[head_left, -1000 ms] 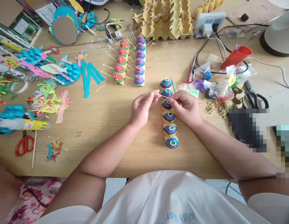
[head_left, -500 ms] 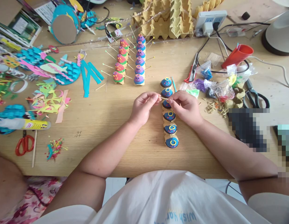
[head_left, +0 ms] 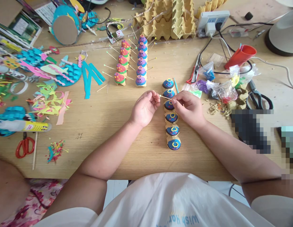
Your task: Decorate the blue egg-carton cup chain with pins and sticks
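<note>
My right hand (head_left: 190, 107) pinches one end of a thin toothpick (head_left: 165, 97), which points left and carries a small pale tip. Close to that tip is my left hand (head_left: 145, 108), its thumb lifted and its fingers loosely curled, with nothing visible in them. Below and between both hands lies a strip of egg-carton cups (head_left: 172, 130) covered in blue clay, with yellow rings and small pink marks. My right fingers partly cover one of its cups. A blue stick (head_left: 176, 85) rests beside the strip's far end.
Red-and-green (head_left: 121, 67) and purple-blue carton strips (head_left: 141, 72) with pins stand farther back. At right are bagged clay (head_left: 228, 90), black-handled scissors (head_left: 258, 97), a red cup (head_left: 242, 56) and a utility knife (head_left: 195, 71). Paper scraps (head_left: 51, 104) and red scissors (head_left: 25, 146) lie left.
My left thumb and fingers have come apart from the toothpick, baring its pale tip. My right hand still holds the other end in nearly the same place.
</note>
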`<state>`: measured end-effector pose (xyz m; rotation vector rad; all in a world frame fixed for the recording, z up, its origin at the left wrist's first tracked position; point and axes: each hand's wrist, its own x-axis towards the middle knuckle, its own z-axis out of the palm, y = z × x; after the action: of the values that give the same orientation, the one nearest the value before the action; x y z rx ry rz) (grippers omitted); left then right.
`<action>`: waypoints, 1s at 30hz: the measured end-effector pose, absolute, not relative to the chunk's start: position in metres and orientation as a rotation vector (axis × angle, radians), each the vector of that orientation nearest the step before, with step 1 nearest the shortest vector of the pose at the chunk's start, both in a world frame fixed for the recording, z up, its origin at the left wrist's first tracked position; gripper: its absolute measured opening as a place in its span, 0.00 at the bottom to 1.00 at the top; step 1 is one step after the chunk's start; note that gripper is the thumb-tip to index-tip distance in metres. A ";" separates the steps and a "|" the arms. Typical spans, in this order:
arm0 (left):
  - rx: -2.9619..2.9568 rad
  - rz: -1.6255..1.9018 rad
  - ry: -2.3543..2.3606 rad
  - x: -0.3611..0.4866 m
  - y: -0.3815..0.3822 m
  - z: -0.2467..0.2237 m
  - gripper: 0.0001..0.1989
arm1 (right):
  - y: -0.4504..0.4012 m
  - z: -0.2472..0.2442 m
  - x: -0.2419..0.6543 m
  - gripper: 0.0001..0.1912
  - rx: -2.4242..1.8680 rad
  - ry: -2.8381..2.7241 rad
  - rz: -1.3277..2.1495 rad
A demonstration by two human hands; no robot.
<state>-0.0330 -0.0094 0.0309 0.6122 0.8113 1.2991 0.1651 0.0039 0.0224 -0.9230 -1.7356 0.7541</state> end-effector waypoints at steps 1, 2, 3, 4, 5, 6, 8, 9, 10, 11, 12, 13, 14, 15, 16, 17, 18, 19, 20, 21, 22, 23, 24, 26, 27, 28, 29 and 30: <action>0.588 1.283 0.787 -0.033 -0.009 0.032 0.10 | 0.004 0.022 0.165 0.18 -0.928 -1.734 0.750; 0.573 1.275 0.761 -0.034 -0.009 0.033 0.10 | 0.004 0.022 0.165 0.18 -0.930 -1.733 0.745; 0.565 1.272 0.735 -0.034 -0.009 0.033 0.11 | 0.004 0.022 0.165 0.18 -0.928 -1.729 0.740; 0.562 1.273 0.716 -0.034 -0.009 0.033 0.12 | 0.004 0.021 0.165 0.18 -0.922 -1.725 0.736; 0.562 1.278 0.708 -0.033 -0.008 0.033 0.14 | 0.004 0.021 0.165 0.17 -0.914 -1.720 0.731; 0.565 1.284 0.713 -0.033 -0.007 0.032 0.15 | 0.004 0.021 0.165 0.17 -0.905 -1.717 0.728; 0.575 1.294 0.751 -0.032 -0.006 0.031 0.16 | 0.004 0.020 0.166 0.15 -0.891 -1.713 0.722; 0.580 1.302 0.772 -0.031 -0.005 0.031 0.16 | 0.004 0.020 0.166 0.15 -0.888 -1.713 0.721; 0.586 1.312 0.789 -0.031 -0.005 0.031 0.16 | 0.004 0.020 0.166 0.15 -0.886 -1.713 0.721; 0.595 1.322 0.800 -0.031 -0.004 0.030 0.16 | 0.004 0.020 0.166 0.15 -0.885 -1.712 0.723; 0.603 1.330 0.808 -0.031 -0.004 0.029 0.16 | 0.005 0.020 0.166 0.15 -0.884 -1.709 0.726; 0.612 1.338 0.817 -0.031 -0.004 0.029 0.16 | 0.005 0.020 0.166 0.16 -0.883 -1.706 0.730; 0.618 1.346 0.827 -0.031 -0.004 0.028 0.16 | 0.005 0.019 0.166 0.16 -0.883 -1.702 0.736; 0.624 1.356 0.838 -0.031 -0.004 0.027 0.15 | 0.005 0.019 0.166 0.16 -0.882 -1.699 0.742; 0.629 1.368 0.849 -0.031 -0.004 0.026 0.14 | 0.005 0.019 0.166 0.16 -0.882 -1.696 0.748; 0.637 1.380 0.859 -0.031 -0.004 0.025 0.13 | 0.005 0.019 0.166 0.16 -0.881 -1.695 0.752; 0.650 1.386 0.867 -0.031 -0.005 0.024 0.12 | 0.005 0.018 0.166 0.15 -0.879 -1.694 0.755; 0.668 1.385 0.870 -0.031 -0.005 0.022 0.12 | 0.005 0.018 0.166 0.15 -0.877 -1.695 0.757; 0.690 1.376 0.867 -0.031 -0.006 0.021 0.13 | 0.005 0.018 0.166 0.14 -0.877 -1.698 0.759; 0.714 1.362 0.857 -0.031 -0.007 0.020 0.15 | 0.005 0.018 0.166 0.14 -0.876 -1.702 0.762; 0.740 1.347 0.842 -0.032 -0.007 0.020 0.17 | 0.005 0.018 0.166 0.14 -0.877 -1.706 0.768; 0.765 1.332 0.827 -0.032 -0.008 0.019 0.19 | 0.005 0.019 0.166 0.15 -0.879 -1.712 0.776; 0.786 1.322 0.819 -0.032 -0.008 0.019 0.20 | 0.005 0.019 0.166 0.16 -0.883 -1.718 0.784; 0.813 1.309 0.831 -0.032 -0.009 0.020 0.19 | 0.005 0.021 0.166 0.18 -0.896 -1.735 0.799; 0.815 1.302 0.844 -0.032 -0.009 0.021 0.19 | 0.004 0.022 0.167 0.19 -0.904 -1.743 0.805; 0.810 1.295 0.854 -0.032 -0.009 0.022 0.18 | 0.004 0.022 0.167 0.19 -0.910 -1.751 0.811; 0.802 1.286 0.858 -0.031 -0.009 0.023 0.17 | 0.004 0.023 0.167 0.20 -0.912 -1.757 0.816; 0.793 1.278 0.855 -0.031 -0.010 0.025 0.17 | 0.004 0.023 0.167 0.20 -0.909 -1.759 0.822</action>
<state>-0.0307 -0.0096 0.0246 0.7931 0.8548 1.2785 0.1665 0.0036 0.0231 -0.9088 -1.7589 0.8215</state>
